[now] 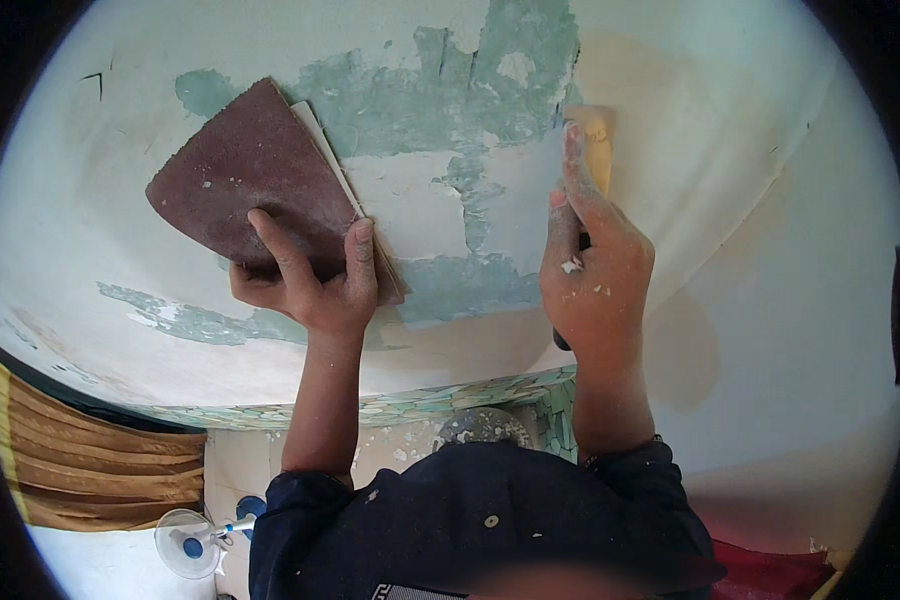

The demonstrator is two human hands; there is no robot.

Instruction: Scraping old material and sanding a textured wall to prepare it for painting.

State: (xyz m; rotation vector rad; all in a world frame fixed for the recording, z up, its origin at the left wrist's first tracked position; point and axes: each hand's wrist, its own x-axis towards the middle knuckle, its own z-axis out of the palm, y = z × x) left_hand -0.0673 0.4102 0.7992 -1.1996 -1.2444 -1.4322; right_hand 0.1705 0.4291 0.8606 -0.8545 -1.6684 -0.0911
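Observation:
My left hand (315,285) holds a stiff, dark reddish-brown board (260,165) with a rough face, a rounded outer edge and a few white flecks. A pale layer shows along its right edge. My right hand (600,265) grips a putty knife (597,150), its forefinger stretched along the blade; the dark handle end shows below the palm. The blade lies at or close against the wall (400,190), by the right edge of a green patch (530,70) where white coating is gone. White crumbs stick to the back of my right hand.
More bare green (470,285) shows lower on the wall, above a greenish stone-patterned band (390,408). A round grey thing (485,425) strewn with white flakes stands below. At lower left are a brown curtain (100,465) and a fan (188,545); red cloth (770,575) lies lower right.

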